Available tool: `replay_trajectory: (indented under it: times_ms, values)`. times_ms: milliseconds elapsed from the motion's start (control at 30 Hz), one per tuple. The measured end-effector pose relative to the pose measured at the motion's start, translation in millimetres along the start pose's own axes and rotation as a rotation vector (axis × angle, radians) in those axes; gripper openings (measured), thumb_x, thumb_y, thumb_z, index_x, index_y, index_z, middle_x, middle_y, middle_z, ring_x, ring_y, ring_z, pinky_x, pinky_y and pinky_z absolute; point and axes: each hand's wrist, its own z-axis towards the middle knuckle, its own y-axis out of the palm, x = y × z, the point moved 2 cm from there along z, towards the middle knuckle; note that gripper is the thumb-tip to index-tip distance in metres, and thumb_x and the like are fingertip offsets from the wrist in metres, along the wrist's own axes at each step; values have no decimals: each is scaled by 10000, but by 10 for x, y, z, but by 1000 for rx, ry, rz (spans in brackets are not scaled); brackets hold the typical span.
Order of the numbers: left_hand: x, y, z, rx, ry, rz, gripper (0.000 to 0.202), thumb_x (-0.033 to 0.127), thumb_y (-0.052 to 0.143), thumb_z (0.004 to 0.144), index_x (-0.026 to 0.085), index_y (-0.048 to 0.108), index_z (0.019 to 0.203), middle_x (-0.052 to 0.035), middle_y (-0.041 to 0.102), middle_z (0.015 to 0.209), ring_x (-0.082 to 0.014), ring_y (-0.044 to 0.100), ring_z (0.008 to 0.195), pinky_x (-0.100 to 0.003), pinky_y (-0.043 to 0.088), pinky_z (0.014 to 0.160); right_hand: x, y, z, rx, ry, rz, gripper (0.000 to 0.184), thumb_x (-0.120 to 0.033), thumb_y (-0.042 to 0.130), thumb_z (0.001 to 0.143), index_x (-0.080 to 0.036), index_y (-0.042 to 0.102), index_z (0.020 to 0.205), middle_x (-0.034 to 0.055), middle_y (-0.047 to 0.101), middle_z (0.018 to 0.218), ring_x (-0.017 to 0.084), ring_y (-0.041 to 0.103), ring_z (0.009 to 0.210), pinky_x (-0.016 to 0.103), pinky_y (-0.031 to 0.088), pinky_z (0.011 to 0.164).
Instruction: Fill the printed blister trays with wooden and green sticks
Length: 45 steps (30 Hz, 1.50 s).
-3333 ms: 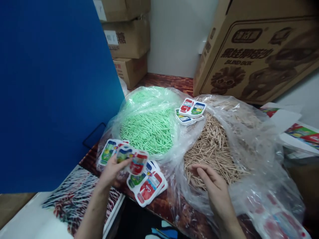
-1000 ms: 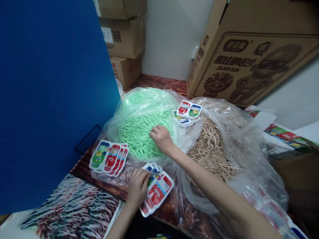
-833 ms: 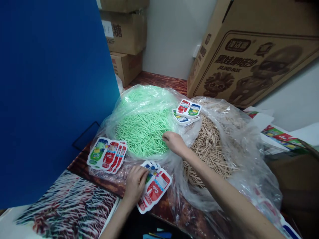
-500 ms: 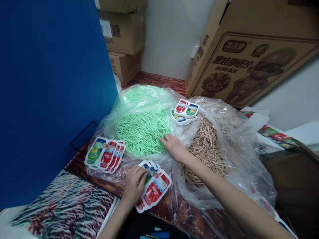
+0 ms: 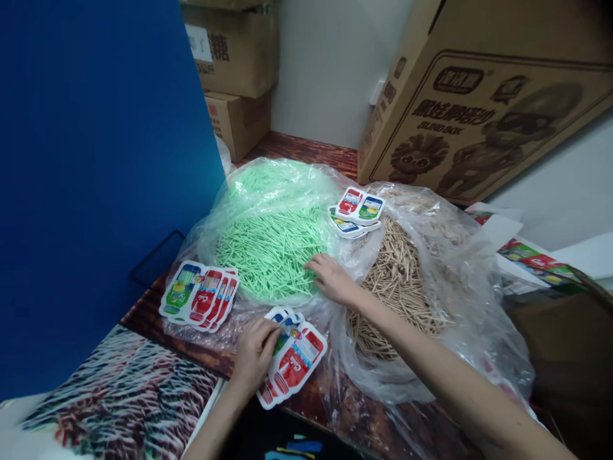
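My left hand (image 5: 255,358) pinches a small fan of die-cut cards (image 5: 300,361) printed with red cola and green drink cans. The cards hang over the near edge of the table. My right hand (image 5: 332,279) is at the right side of a heap of thin green sticks (image 5: 268,255) in a clear plastic bag. Its fingers are bent and drawn together on the sticks there; how many they pinch is too small to tell. Beneath my right forearm lies a second bag of thin tan sticks (image 5: 395,275).
A spread of similar cards (image 5: 198,297) lies at the left, and a small stack (image 5: 359,207) rests between the bags. A large brown carton (image 5: 460,121) stands behind, with stacked boxes (image 5: 234,61) at the back left. A blue panel (image 5: 96,191) rises on the left.
The view has shifted slightly. My right hand stays at the green sticks with only a small finger movement, and my left hand keeps hold of the cards.
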Motion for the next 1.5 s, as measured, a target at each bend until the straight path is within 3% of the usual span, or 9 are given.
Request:
replay_trajectory:
  times_ms: [133, 300, 500, 867, 1033, 1167, 1233, 1300, 1500]
  values:
    - [-32, 5, -2, -9, -23, -8, 159, 252, 488, 902, 203, 621, 831, -43, 638, 803, -196, 603, 790, -319, 464, 726, -17, -37, -52, -16, 1, 32, 448, -39, 483, 794, -153, 519, 1227, 109, 550, 1112, 236, 443, 1065, 363, 372, 884]
    - [-57, 0, -10, -11, -54, -25, 157, 267, 497, 903, 200, 624, 839, -41, 638, 822, -195, 608, 804, -318, 468, 735, -58, -46, -77, -3, -95, -94, 616, 5, 447, 798, -161, 384, 1388, 177, 436, 1382, 302, 308, 1314, 459, 340, 976]
    - [-68, -2, -11, 0, -55, -26, 149, 261, 509, 898, 194, 627, 837, -44, 644, 829, -194, 609, 811, -324, 470, 748, -110, -47, -3, 25, -369, -133, 491, -57, 493, 870, -267, 479, 1313, 113, 299, 1519, 306, 179, 1418, 536, 264, 1056]
    - [-23, -41, 16, 6, -56, -40, 155, 259, 518, 885, 189, 639, 817, -37, 653, 810, -189, 611, 788, -307, 463, 723, 73, 133, 158, 60, -531, -176, 150, -155, 526, 898, -201, 611, 1013, 54, 457, 1430, 259, 239, 1409, 492, 245, 1108]
    - [30, -92, 15, 34, -87, -90, 155, 261, 528, 874, 193, 649, 804, -39, 655, 804, -190, 612, 777, -297, 465, 704, 13, -47, 305, 226, -303, 34, 116, -121, 513, 891, -179, 606, 930, 65, 677, 1118, 268, 435, 1290, 513, 248, 1082]
    - [61, -96, 48, 45, -127, -159, 142, 270, 554, 854, 199, 659, 790, -32, 652, 795, -189, 609, 778, -293, 462, 716, 133, -261, 536, 269, 105, 495, 62, -142, 587, 828, -193, 568, 797, -5, 669, 735, 199, 633, 876, 432, 380, 969]
    - [66, -96, 87, 59, -148, -219, 135, 277, 577, 837, 198, 662, 768, -27, 651, 791, -187, 607, 782, -286, 460, 727, 234, -319, 646, 256, 330, 786, 101, -159, 560, 831, -202, 531, 743, -59, 571, 567, 144, 591, 633, 322, 468, 781]
    - [56, -101, 136, 81, -195, -297, 138, 295, 600, 817, 195, 665, 748, -22, 640, 770, -182, 599, 768, -273, 460, 714, 310, -345, 725, 233, 454, 957, 145, -159, 516, 841, -200, 501, 702, -84, 483, 481, 105, 503, 473, 235, 450, 581]
    - [-17, -164, 220, 143, -462, -596, 215, 383, 689, 718, 171, 674, 752, 3, 616, 700, -140, 557, 639, -226, 445, 579, 388, -352, 700, 148, 533, 1145, 142, -61, 530, 754, -172, 504, 670, -82, 436, 460, 72, 411, 372, 194, 362, 390]
